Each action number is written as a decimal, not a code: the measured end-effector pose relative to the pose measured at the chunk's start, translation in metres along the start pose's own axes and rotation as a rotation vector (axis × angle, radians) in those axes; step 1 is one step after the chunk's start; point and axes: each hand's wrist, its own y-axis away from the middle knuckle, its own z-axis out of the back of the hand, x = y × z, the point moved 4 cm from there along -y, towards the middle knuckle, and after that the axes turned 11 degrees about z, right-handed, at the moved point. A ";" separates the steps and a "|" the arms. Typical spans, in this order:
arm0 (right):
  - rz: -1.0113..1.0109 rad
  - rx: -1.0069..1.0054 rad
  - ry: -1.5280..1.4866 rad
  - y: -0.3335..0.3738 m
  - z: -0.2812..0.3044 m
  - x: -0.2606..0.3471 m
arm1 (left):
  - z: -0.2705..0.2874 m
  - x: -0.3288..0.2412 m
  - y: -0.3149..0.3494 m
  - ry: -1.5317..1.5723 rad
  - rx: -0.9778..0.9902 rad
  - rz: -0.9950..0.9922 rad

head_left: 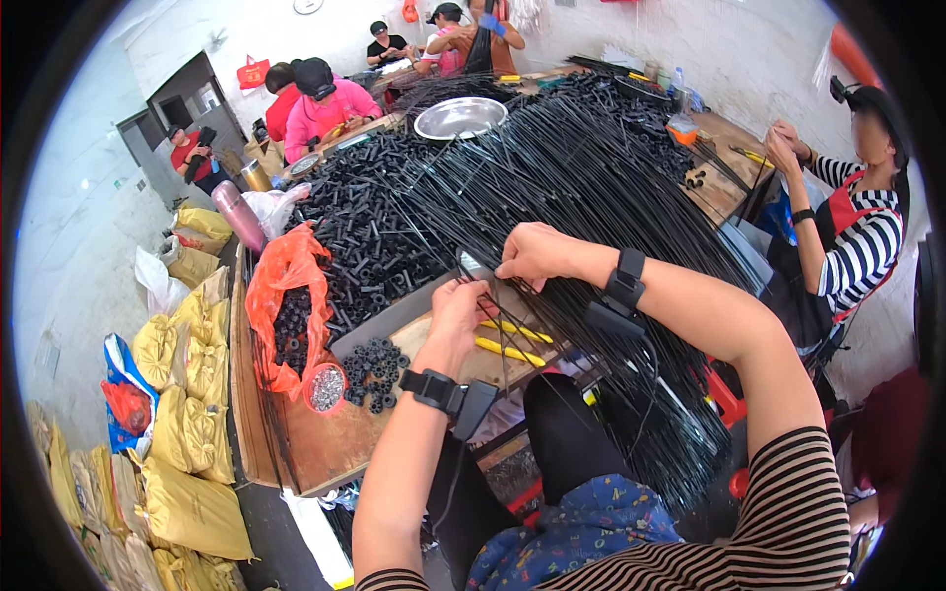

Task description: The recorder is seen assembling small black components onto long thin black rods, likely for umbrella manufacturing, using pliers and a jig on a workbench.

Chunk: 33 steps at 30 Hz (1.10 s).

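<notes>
My left hand [458, 313] is closed in a pinch on a thin black rod, over the near edge of the table. Close beside it on the right, my right hand [540, 254] has its fingertips pressed together; what they hold is too small to make out. Long thin black rods [591, 207] lie in a big heap under and beyond my right hand, their ends hanging over the table edge. Pliers with yellow handles [508, 351] lie just below my hands. Short black tubes [360, 207] are piled to the left behind a grey metal strip [389, 313].
An orange-red plastic bag [281, 295] with black parts, a pink-red cup [325, 387] of small metal pieces and black ring-shaped parts [374, 366] sit at left. A metal bowl [460, 118] rests on the heap. Yellow sacks [192, 502] line the floor. Several people work around the table.
</notes>
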 end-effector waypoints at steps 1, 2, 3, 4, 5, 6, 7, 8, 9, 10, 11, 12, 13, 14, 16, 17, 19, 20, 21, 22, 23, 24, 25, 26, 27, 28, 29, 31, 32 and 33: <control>-0.006 0.004 -0.007 -0.001 -0.002 0.004 | 0.001 0.000 0.003 0.026 0.026 0.017; -0.039 0.061 0.072 -0.002 -0.005 0.007 | 0.002 0.000 0.006 0.053 0.052 0.033; -0.064 0.111 0.153 -0.002 -0.006 0.010 | 0.001 -0.003 0.012 0.010 0.086 0.047; -0.062 0.109 0.150 -0.003 -0.006 0.011 | 0.001 -0.003 0.013 0.007 0.083 0.046; -0.056 0.134 0.186 -0.003 -0.006 0.012 | -0.002 -0.003 0.015 -0.016 0.124 0.068; -0.046 0.165 0.224 -0.006 -0.009 0.014 | -0.002 -0.002 0.016 -0.032 0.161 0.089; -0.039 0.168 0.226 -0.008 -0.012 0.013 | -0.001 -0.001 0.018 -0.028 0.156 0.085; -0.091 0.178 -0.010 -0.008 -0.018 0.006 | -0.002 0.001 0.020 -0.018 0.171 0.078; -0.148 0.186 -0.246 -0.005 -0.022 0.003 | -0.004 0.001 0.021 -0.008 0.190 0.074; -0.148 0.188 -0.241 -0.003 -0.022 0.001 | -0.005 0.001 0.022 -0.004 0.192 0.071; -0.141 0.164 -0.350 -0.002 -0.023 0.000 | -0.007 0.001 0.023 0.027 0.231 0.077; -0.134 0.140 -0.463 0.000 -0.026 0.001 | -0.008 0.001 0.026 0.056 0.268 0.086; -0.107 0.124 -0.595 0.000 -0.029 0.003 | -0.008 0.004 0.026 0.057 0.269 0.087; -0.109 0.123 -0.595 0.000 -0.031 0.003 | -0.010 0.006 0.027 0.072 0.320 0.068; -0.058 0.144 -0.361 -0.001 -0.031 0.006 | -0.015 0.009 0.028 0.089 0.373 0.048; -0.067 0.140 -0.370 0.002 -0.029 0.004 | -0.014 0.011 0.028 0.099 0.313 0.055; -0.083 0.174 -0.360 0.016 -0.016 0.020 | -0.011 0.013 0.027 0.112 0.253 0.060; -0.097 0.207 -0.353 0.023 -0.012 0.026 | -0.008 0.014 0.027 0.122 0.211 0.076; -0.112 0.221 -0.329 0.028 -0.009 0.026 | -0.005 0.015 0.026 0.130 0.173 0.094; -0.114 0.218 -0.328 0.034 -0.008 0.025 | -0.002 0.016 0.026 0.129 0.177 0.094; -0.110 0.241 -0.282 0.040 -0.007 0.024 | 0.004 0.015 0.026 0.162 0.170 0.063; -0.107 0.265 -0.239 0.045 -0.008 0.026 | 0.008 0.012 0.029 0.194 0.161 0.034; -0.118 0.247 -0.140 0.054 -0.001 0.038 | 0.012 0.008 0.031 0.196 0.131 0.052; -0.117 0.248 -0.142 0.053 -0.003 0.033 | 0.015 0.007 0.035 0.195 0.129 0.053; -0.129 0.245 -0.083 0.054 -0.002 0.024 | 0.014 0.002 0.042 0.255 0.136 0.063; -0.140 0.242 -0.025 0.055 0.000 0.017 | 0.014 -0.002 0.046 0.316 0.143 0.073; -0.172 0.238 -0.124 0.059 -0.002 0.011 | 0.011 -0.003 0.047 0.363 0.152 0.121; -0.120 0.159 -0.048 0.056 -0.002 0.024 | 0.020 -0.006 0.050 0.391 0.164 0.130; -0.079 0.078 0.026 0.054 0.003 0.033 | 0.024 -0.007 0.051 0.419 0.184 0.148; -0.046 -0.015 0.101 0.056 0.011 0.045 | 0.022 -0.010 0.057 0.426 0.146 0.150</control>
